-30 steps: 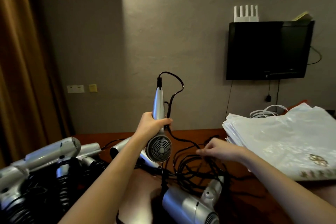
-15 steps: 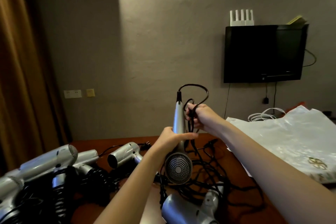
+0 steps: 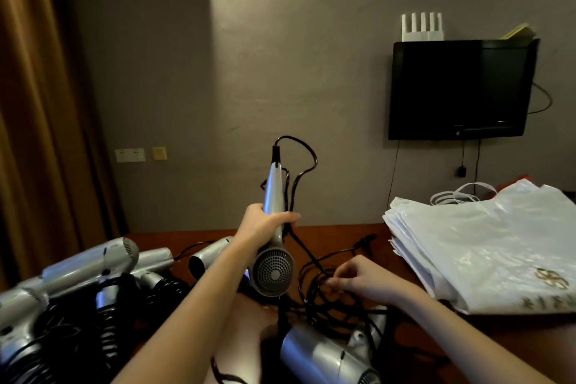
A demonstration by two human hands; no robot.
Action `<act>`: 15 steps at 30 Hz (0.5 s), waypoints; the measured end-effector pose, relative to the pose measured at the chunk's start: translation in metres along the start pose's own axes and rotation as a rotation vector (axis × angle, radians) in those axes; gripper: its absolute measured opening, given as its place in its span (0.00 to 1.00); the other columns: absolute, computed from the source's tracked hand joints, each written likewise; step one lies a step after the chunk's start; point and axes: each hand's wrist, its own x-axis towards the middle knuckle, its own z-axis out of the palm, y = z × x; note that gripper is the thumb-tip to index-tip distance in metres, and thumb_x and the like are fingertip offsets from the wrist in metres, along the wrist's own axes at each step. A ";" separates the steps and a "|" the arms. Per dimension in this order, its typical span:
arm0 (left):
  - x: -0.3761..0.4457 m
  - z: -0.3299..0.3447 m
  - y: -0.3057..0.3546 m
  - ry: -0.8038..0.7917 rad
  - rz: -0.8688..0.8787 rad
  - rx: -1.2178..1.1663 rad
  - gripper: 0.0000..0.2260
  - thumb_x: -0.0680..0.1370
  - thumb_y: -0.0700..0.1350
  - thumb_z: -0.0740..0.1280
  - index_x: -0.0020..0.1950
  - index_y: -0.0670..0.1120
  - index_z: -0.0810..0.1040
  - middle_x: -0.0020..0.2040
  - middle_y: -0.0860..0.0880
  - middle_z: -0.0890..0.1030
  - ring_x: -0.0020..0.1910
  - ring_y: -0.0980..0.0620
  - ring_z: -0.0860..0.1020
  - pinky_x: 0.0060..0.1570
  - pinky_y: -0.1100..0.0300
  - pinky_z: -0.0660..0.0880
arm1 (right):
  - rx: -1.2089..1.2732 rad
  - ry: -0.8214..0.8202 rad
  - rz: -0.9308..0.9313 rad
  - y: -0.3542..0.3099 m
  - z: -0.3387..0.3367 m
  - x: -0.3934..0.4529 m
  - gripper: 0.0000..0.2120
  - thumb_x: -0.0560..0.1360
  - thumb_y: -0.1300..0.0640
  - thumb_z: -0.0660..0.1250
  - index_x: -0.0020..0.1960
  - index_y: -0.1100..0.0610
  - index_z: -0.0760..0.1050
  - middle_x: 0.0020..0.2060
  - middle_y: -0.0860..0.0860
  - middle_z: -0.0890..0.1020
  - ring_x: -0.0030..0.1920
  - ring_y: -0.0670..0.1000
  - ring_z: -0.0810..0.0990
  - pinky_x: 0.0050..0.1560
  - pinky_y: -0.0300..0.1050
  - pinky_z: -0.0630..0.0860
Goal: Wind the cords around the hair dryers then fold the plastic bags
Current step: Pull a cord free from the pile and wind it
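Observation:
My left hand grips a silver hair dryer by its handle, holding it upside down with the grille toward me. Its black cord loops off the handle's top end and runs down beside the handle, partly wrapped around it. Lower right, my right hand pinches the cord in the black tangle on the table. A stack of white plastic bags lies at the right.
Several silver hair dryers with wound cords are piled at the left. Another dryer lies near the front edge under the tangle. The brown table meets a grey wall with a mounted TV. A curtain hangs left.
My right hand has dropped from the top of the handle down to the tangle on the table. The dryer stays upright in my left hand, with cord now lying along the handle.

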 end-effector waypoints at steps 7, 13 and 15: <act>-0.002 -0.019 0.000 -0.007 0.048 0.065 0.10 0.72 0.42 0.75 0.43 0.40 0.75 0.39 0.42 0.80 0.29 0.50 0.77 0.34 0.56 0.77 | -0.240 -0.182 0.198 -0.032 -0.044 -0.009 0.14 0.78 0.46 0.65 0.37 0.52 0.77 0.26 0.45 0.76 0.25 0.43 0.74 0.29 0.35 0.70; -0.007 -0.011 -0.002 -0.068 -0.038 -0.097 0.18 0.70 0.40 0.76 0.54 0.34 0.77 0.41 0.40 0.85 0.33 0.47 0.81 0.38 0.54 0.80 | -0.121 0.141 0.060 -0.061 -0.078 -0.009 0.18 0.82 0.53 0.58 0.36 0.59 0.72 0.29 0.51 0.81 0.22 0.44 0.76 0.24 0.34 0.68; -0.007 -0.004 -0.003 -0.135 -0.096 -0.149 0.20 0.71 0.39 0.74 0.59 0.33 0.74 0.41 0.40 0.86 0.34 0.47 0.83 0.40 0.53 0.81 | 0.013 0.216 0.004 -0.072 -0.086 -0.011 0.16 0.82 0.53 0.58 0.38 0.59 0.72 0.29 0.52 0.80 0.23 0.45 0.74 0.23 0.34 0.66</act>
